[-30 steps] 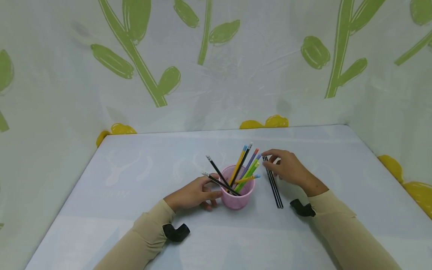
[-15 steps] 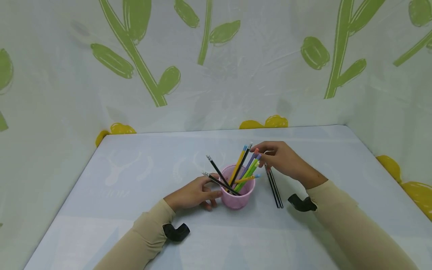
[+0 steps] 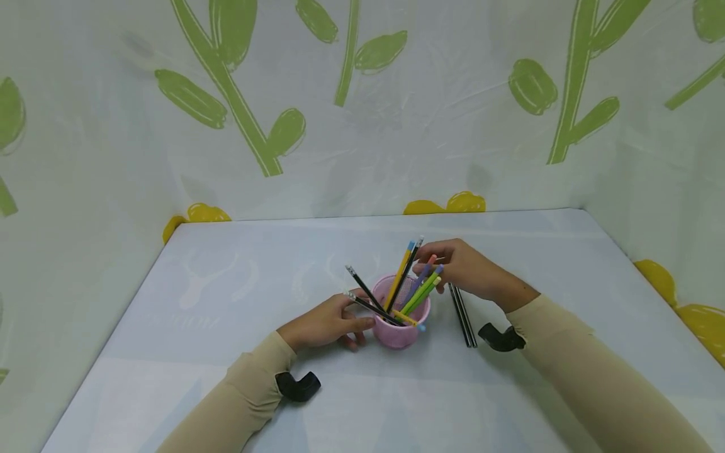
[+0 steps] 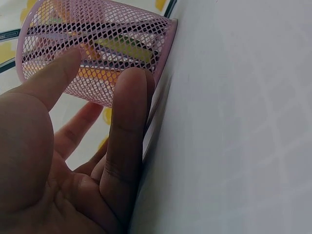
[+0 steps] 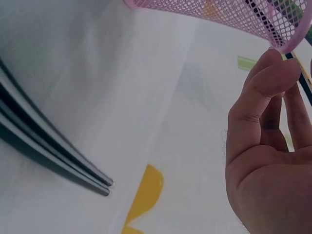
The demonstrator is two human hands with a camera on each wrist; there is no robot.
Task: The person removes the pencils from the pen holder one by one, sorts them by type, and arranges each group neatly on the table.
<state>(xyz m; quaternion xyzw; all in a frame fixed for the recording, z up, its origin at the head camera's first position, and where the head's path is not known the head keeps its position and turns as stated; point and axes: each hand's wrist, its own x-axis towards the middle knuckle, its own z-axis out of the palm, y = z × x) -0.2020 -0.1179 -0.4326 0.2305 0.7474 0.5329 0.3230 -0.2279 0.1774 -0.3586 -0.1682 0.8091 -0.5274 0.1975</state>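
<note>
A pink mesh pencil cup (image 3: 396, 338) stands upright on the table, holding several pencils. My left hand (image 3: 325, 324) holds the cup's left side, with the thumb on the mesh (image 4: 87, 29) in the left wrist view. My right hand (image 3: 470, 270) is at the right of the cup, loosely bent fingers among the pencil tops. Its index fingertip is right by a black pencil (image 3: 409, 267); a purple pencil (image 3: 421, 277) overlaps the hand. In the right wrist view the thumb (image 5: 285, 75) is close below the cup rim, and part of the fingers is hidden.
Two black pencils (image 3: 461, 318) lie side by side right of the cup, under the right forearm's reach. The white table (image 3: 283, 402) meets walls (image 3: 442, 138) with green leaf prints at its back and sides.
My right hand has left the lying black pencils and moved left to the pencils in the cup. A short yellow pencil there now points downward, and green pencils lean further right. The left hand stays put.
</note>
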